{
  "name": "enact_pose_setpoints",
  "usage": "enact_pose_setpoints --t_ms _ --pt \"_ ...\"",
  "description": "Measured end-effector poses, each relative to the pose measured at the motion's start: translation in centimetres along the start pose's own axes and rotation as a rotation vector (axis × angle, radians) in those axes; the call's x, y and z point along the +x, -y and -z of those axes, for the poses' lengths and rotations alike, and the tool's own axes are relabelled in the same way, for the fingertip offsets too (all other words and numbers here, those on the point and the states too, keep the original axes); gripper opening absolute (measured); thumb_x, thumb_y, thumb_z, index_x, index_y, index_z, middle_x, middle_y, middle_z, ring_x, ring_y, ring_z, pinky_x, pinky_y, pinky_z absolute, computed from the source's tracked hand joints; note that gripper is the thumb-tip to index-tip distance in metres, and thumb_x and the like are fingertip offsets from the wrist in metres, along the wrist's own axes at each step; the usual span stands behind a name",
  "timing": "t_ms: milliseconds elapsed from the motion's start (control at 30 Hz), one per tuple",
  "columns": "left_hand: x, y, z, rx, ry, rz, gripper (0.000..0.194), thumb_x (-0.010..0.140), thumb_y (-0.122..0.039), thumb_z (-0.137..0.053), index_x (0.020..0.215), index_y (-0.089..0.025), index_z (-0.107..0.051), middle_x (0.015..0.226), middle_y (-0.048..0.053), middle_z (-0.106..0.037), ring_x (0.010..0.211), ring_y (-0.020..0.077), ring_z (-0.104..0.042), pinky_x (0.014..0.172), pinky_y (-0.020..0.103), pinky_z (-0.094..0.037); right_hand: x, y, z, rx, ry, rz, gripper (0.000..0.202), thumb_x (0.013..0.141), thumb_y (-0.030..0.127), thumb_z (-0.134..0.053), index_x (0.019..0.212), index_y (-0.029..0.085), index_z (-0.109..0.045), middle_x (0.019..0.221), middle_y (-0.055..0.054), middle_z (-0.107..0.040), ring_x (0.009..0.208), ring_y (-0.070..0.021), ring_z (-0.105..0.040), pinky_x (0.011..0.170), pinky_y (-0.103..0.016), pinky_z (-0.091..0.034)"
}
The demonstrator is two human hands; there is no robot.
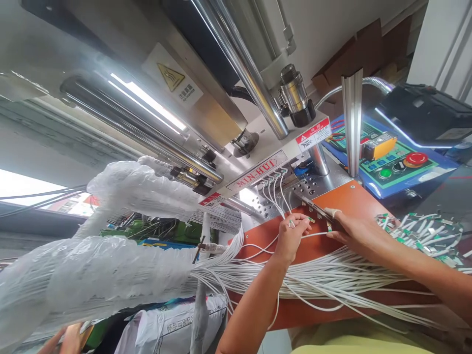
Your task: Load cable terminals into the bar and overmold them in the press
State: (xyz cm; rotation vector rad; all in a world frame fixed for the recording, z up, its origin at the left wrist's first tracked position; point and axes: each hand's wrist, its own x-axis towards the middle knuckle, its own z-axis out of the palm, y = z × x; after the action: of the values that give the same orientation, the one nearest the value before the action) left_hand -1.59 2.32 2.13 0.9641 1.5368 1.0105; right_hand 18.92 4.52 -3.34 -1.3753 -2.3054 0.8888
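My left hand [291, 235] is closed in a pinch around white cables, with a small green-and-metal connector end [311, 220] showing at its fingertips. My right hand [342, 227] grips a narrow metal bar [317, 209] whose far end reaches to the machine's bed. Close to the right fingers is another cable end [329, 227] with a green piece, its white cable [313, 234] running back towards my left hand. Several cables [272, 191] enter the press under the red-lettered plate [257, 173]. Exactly how the right fingertips meet the cable end is hidden.
A thick bundle of white cables [313, 275] crosses the orange-brown table [354, 196]. Loose connector ends [424, 236] pile up at the right. Behind stands a blue control box [435, 169] with a red button [416, 159]. Plastic-wrapped cable bundles [103, 270] fill the left.
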Motion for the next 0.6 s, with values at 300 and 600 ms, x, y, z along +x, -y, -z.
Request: enact_pose_setpoints --t_ms 300,600 --pt "-0.2 -0.5 0.5 -0.343 0.116 0.170 0.057 0.063 -0.040 -0.092 0.104 -0.013 -0.062 0.087 0.011 -0.079 0.074 0.0177 -0.072 0.086 0.034 -0.053 0.0 0.1 0.2 -0.006 -0.002 0.007 0.037 0.097 0.046 -0.043 0.129 0.028 -0.047 0.093 -0.005 -0.074 0.079 -0.0268 -0.071 0.064 -0.033 -0.043" --pt "-0.2 -0.5 1.1 -0.177 0.129 0.015 0.036 0.067 -0.040 -0.090 0.087 -0.014 -0.075 0.087 0.011 -0.080 0.076 0.0210 -0.076 0.088 0.037 -0.058 -0.1 0.2 0.5 -0.005 0.017 0.030 0.042 0.097 0.044 -0.042 0.136 0.029 -0.042 0.101 -0.006 -0.073 0.090 -0.0292 -0.072 0.067 -0.034 -0.045"
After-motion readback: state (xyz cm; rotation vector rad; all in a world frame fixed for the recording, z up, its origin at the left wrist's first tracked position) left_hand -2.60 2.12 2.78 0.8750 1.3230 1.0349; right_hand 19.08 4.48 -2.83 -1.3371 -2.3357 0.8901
